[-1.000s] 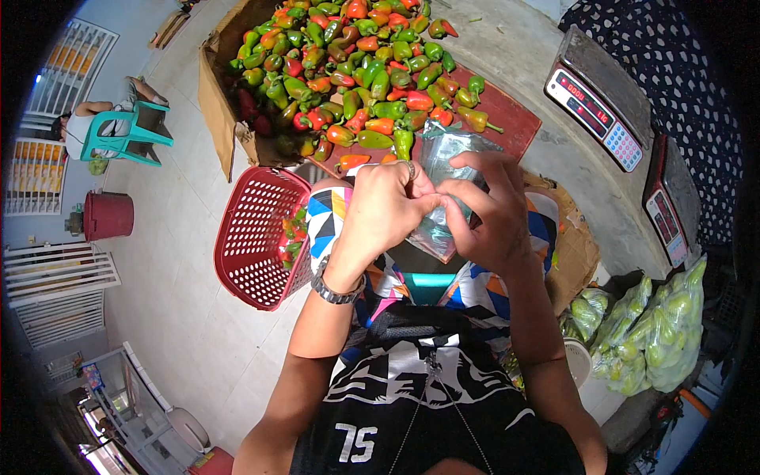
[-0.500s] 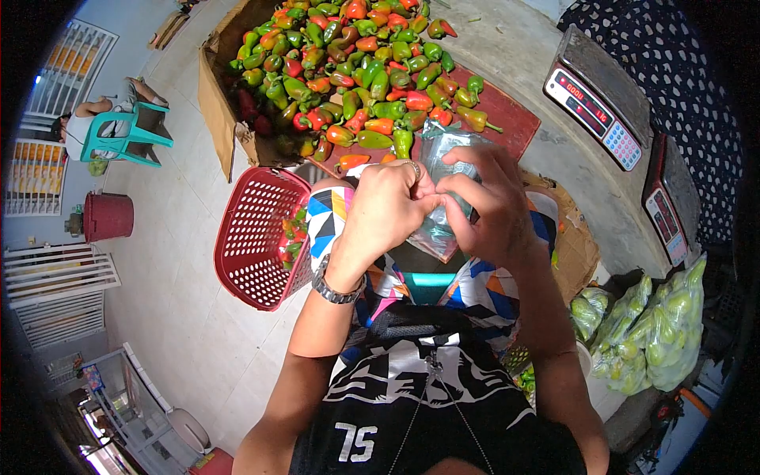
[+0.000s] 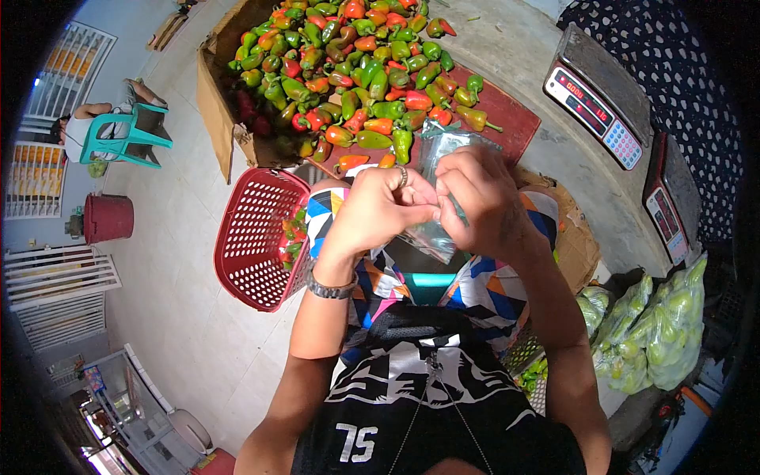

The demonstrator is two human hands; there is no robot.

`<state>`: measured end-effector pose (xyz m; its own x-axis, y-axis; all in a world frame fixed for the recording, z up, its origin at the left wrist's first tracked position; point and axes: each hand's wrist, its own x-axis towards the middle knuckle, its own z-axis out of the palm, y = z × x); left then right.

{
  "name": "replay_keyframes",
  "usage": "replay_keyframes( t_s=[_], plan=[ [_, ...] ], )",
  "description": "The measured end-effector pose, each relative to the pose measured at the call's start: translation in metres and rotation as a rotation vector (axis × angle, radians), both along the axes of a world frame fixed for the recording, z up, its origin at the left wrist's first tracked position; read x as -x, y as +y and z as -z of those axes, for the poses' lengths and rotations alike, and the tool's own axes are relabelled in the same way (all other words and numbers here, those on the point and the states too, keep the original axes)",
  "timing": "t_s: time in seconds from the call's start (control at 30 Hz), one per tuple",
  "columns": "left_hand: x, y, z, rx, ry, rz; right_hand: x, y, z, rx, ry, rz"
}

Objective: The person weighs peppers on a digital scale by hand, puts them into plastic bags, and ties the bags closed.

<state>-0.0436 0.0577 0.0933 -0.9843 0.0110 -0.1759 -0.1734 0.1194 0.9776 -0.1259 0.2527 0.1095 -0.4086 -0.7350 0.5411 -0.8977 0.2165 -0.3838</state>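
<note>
A clear plastic bag [image 3: 438, 247] lies behind both hands, above my lap, and its upper part overlaps the red board by the peppers. My left hand [image 3: 378, 207], with a ring and a wristwatch, is closed, thumb and fingers pinching at the bag. My right hand [image 3: 484, 198] has its fingers curled in a pinch close against the left thumb. The bag's edge between the fingertips is mostly hidden. Just beyond the hands is a large heap of green, red and orange peppers [image 3: 356, 75] in an opened cardboard box [image 3: 212, 103].
On my left stands a red perforated basket [image 3: 253, 261] with some peppers inside. Two digital scales [image 3: 594, 115] sit on the concrete ledge at right. Bags of green produce [image 3: 673, 332] stand below them. A person sits on a teal chair [image 3: 134, 131] at far left.
My right hand's fingers have curled in from a more spread pose. My left thumb has straightened towards them, and the bag's lower part has shifted slightly.
</note>
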Motion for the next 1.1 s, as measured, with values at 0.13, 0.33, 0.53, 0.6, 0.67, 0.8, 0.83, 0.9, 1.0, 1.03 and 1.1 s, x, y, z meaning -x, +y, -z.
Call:
replay_keyframes(
  t_s=[0.13,0.33,0.53,0.6,0.67,0.8,0.83,0.9,1.0,1.03,1.1],
  plan=[
    [-0.004,-0.008,0.006,-0.464,-0.101,0.040,0.000,0.002,0.006,-0.015,0.033,-0.041],
    [-0.005,-0.011,0.019,-0.442,-0.137,0.052,-0.003,0.004,0.011,-0.021,0.056,-0.089],
    [-0.004,-0.006,0.022,-0.278,-0.171,-0.047,-0.005,0.010,0.018,-0.119,0.070,-0.163],
    [-0.003,-0.004,0.028,-0.199,-0.137,-0.094,-0.008,0.015,0.017,-0.227,0.029,-0.203],
    [-0.002,-0.003,0.040,-0.103,-0.089,-0.145,-0.009,0.015,0.019,-0.223,0.036,-0.245],
    [0.000,0.006,0.048,0.029,-0.066,-0.198,-0.013,0.015,0.037,-0.342,-0.055,-0.247],
    [0.001,0.009,0.052,0.018,-0.059,-0.208,-0.014,0.014,0.040,-0.342,-0.064,-0.214],
    [0.000,0.015,0.058,-0.004,-0.011,-0.256,-0.019,0.013,0.046,-0.340,-0.087,-0.149],
    [-0.002,0.025,0.058,-0.055,0.051,-0.345,-0.029,0.009,0.060,-0.274,-0.206,0.023],
    [-0.001,0.025,0.060,-0.123,0.079,-0.368,-0.031,0.007,0.063,-0.250,-0.245,0.051],
    [-0.001,0.027,0.066,-0.260,0.136,-0.414,-0.036,0.006,0.065,-0.203,-0.324,0.104]
  ],
)
